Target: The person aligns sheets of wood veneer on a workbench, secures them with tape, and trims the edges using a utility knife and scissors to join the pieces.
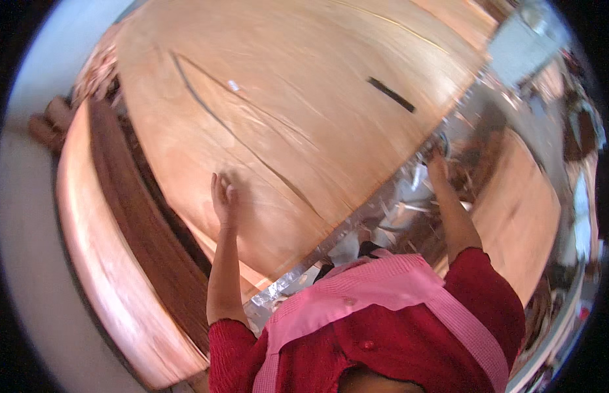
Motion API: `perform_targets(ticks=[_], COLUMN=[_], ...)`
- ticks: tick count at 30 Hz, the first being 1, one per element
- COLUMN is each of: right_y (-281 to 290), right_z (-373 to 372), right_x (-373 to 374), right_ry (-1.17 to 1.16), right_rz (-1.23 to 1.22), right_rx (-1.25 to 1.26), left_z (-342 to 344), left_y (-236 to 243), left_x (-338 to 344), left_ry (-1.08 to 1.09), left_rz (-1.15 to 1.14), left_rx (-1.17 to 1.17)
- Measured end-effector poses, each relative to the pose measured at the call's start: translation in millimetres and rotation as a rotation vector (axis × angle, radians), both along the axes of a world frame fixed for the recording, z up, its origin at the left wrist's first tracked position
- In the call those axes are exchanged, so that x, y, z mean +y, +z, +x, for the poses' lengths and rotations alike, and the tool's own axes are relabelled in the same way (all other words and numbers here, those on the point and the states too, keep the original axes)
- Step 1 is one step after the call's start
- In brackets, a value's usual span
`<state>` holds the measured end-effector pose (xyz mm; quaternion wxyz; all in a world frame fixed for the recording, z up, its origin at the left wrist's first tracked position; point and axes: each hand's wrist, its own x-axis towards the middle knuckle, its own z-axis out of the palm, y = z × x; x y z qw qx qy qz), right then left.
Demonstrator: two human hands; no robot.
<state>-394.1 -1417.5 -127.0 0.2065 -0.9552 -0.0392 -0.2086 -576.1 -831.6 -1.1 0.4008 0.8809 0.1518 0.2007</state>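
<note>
A large thin sheet of pale reddish wood veneer with long dark cracks fills the upper middle of the blurred view. My left hand lies flat on its near part, fingers stretched, holding nothing. My right hand reaches out to the sheet's right edge and seems closed around that edge; blur hides the fingers. My sleeves are red with pink trim.
A shiny metal surface shows under the sheet's near edge. A stack of veneer with dark brown edges lies at the left. Another pale wooden sheet sits at the right, with cluttered workshop things beyond it.
</note>
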Motion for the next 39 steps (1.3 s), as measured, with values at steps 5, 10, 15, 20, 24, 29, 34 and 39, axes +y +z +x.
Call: perform_targets(ticks=[5, 10, 15, 20, 24, 29, 34, 39], right_y=[-34.2, -23.9, -54.1, 32.7, 123.6, 199.1, 185.3, 137.4], right_z=[44.1, 43.3, 60.2, 94.5, 154.6, 201.3, 241.2, 271.7], right_x=[25.7, 45.6, -28.5, -84.1, 16.0, 435.3, 718.8, 809.0], right_ry=[-0.003, -0.310, -0.609, -0.069, 0.071, 0.714, 1.224, 0.955], right_rz=[0.681, 2.149, 1.487, 1.194, 1.371, 0.736, -0.018, -0.439], right_rx=[0.465, 0.594, 0.609, 0.472, 0.259, 0.562, 0.145, 0.011], left_z=[67.1, 162.0, 239.3, 209.4, 203.2, 210.2, 218.0, 218.7], left_y=[68.7, 67.7, 58.4, 5.2, 17.8, 14.6, 13.4, 3.1], left_x=[1.9, 57.1, 91.1, 126.0, 123.4, 123.9, 126.5, 130.0], left_ry=[-0.164, 0.000, -0.022, 0.045, 0.085, 0.045, 0.068, 0.085], left_rz=[0.755, 0.748, 0.658, 0.571, 0.556, 0.534, 0.477, 0.431], left_rx=[0.269, 0.468, 0.577, 0.334, 0.250, 0.173, 0.135, 0.113])
